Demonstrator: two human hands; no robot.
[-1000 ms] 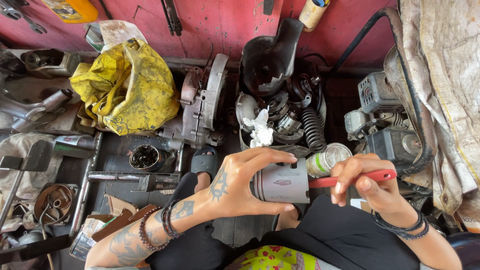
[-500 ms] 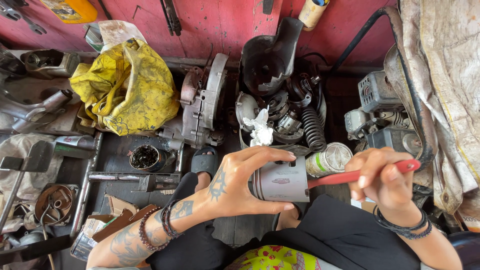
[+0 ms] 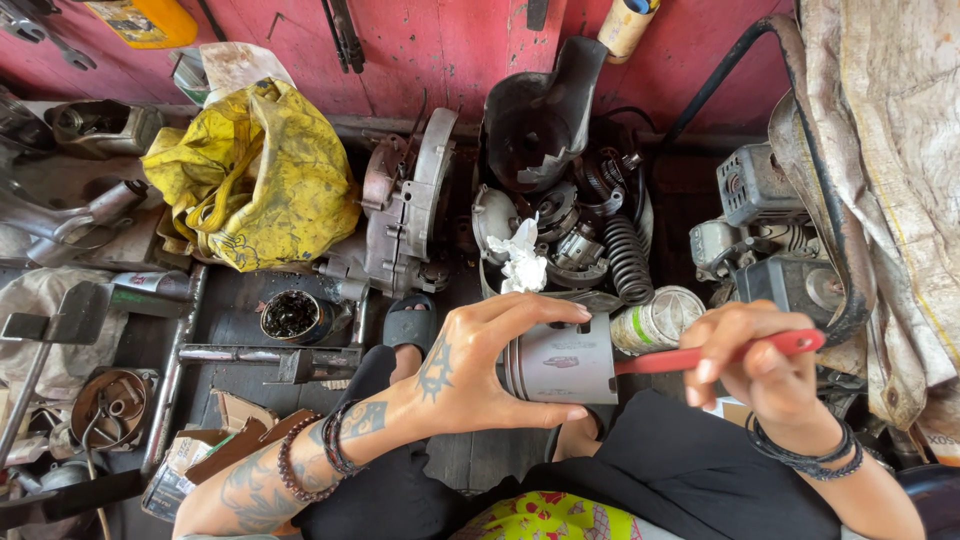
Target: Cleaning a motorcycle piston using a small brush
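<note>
- Left hand [image 3: 470, 365] wraps firmly around the grey metal piston [image 3: 560, 362], held over the lap.
- Right hand [image 3: 760, 370] clamps a red-handled tool [image 3: 720, 355], its tip inside the piston's open end (work looks mid-way, tip hidden).

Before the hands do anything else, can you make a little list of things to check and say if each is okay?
1. Left hand has a firm hold on the metal piston: ok, fingers over the top, thumb under it.
2. Right hand grips the red-handled tool: ok.
3. Tool tip sits properly inside the piston's open end: cannot tell, the tip is hidden.
4. Piston is held away from the tin can: cannot tell, they overlap in the head view.
5. Sandalled foot is away from the hands: ok.
</note>
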